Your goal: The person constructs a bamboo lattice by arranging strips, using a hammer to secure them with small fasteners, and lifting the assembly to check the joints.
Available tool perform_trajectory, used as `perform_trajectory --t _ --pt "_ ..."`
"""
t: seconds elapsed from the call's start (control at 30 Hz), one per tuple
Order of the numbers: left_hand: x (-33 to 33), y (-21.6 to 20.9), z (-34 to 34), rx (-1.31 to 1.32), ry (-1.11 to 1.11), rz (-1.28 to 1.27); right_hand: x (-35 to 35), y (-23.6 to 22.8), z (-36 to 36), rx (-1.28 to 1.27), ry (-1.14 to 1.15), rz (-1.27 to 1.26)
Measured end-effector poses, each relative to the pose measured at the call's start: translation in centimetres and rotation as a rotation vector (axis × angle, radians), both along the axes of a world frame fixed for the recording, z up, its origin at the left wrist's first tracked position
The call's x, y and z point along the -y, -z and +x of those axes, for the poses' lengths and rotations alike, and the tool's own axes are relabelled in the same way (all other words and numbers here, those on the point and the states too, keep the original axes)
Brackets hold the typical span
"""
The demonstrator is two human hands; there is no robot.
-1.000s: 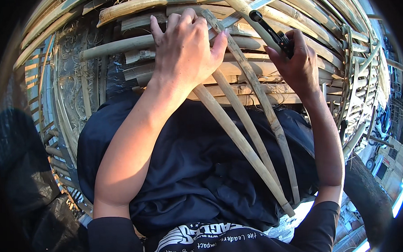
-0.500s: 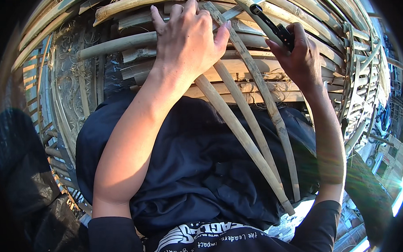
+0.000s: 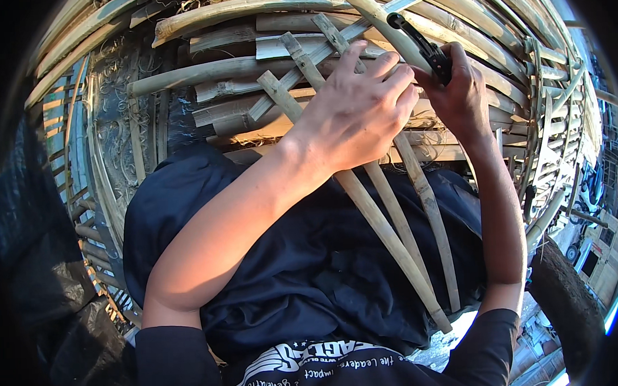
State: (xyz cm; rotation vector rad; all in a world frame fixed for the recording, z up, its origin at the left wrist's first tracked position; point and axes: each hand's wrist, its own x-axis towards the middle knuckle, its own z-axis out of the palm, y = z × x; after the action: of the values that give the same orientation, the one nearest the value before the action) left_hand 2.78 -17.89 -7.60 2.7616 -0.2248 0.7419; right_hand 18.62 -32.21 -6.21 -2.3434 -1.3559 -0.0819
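My right hand (image 3: 459, 85) is closed around a slim black hand tool (image 3: 423, 46) with a rounded, holed end; its exact kind I cannot make out. The tool lies along a pale bamboo slat (image 3: 379, 22) that slants up to the left. My left hand (image 3: 364, 106), palm down with bent fingers apart, reaches over the strips towards my right hand; its thumb and palm side are hidden. Beneath it pass three long bamboo strips, a left one (image 3: 392, 243), a middle one (image 3: 396, 207) and a right one (image 3: 434, 219), their near ends on my lap.
Behind the strips, a stack of bamboo slats (image 3: 248, 23) runs crosswise, with a thin flat strip (image 3: 268, 104) slanting over it. A bamboo lattice (image 3: 551, 116) curves up at the right. Dark cloth (image 3: 290, 241) covers my lap. Fibre shavings (image 3: 137, 117) lie at the left.
My left hand has moved right and slightly nearer, from the far ends of the strips to beside my right hand, uncovering those ends. My right hand still grips the black tool.
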Motion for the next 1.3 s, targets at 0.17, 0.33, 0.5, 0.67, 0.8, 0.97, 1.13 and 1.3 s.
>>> perform_trajectory --t 0.17,0.33,0.5,0.67,0.8,0.97,1.13,1.3 --pt "0.0 0.9 1.3 -0.101 0.008 -0.041 0.0 0.2 0.7 -0.131 0.050 0.021" --pt "0.1 1.3 2.0 -0.210 -0.007 0.030 0.1 0.3 1.1 -0.278 0.140 0.042" --pt "0.5 1.0 2.8 -0.253 -0.018 0.099 0.4 0.3 2.0 -0.165 0.234 0.077" --pt "0.5 1.5 2.5 -0.256 -0.006 0.017 -0.4 -0.6 2.1 -0.165 0.249 0.148" --pt "0.4 2.1 2.7 -0.200 -0.009 -0.008 -1.9 -2.2 1.3 -0.006 0.168 0.137" --pt "0.2 1.9 2.6 -0.227 0.015 -0.054 -3.3 -4.6 -0.3 -0.173 0.061 0.063" --pt "0.2 1.4 2.6 -0.320 0.016 -0.034 -4.4 -4.0 -1.1 0.025 -0.138 0.170" --pt "0.2 2.3 2.7 -0.243 0.025 -0.062 -4.6 -3.3 -1.1 -0.016 -0.088 0.020"
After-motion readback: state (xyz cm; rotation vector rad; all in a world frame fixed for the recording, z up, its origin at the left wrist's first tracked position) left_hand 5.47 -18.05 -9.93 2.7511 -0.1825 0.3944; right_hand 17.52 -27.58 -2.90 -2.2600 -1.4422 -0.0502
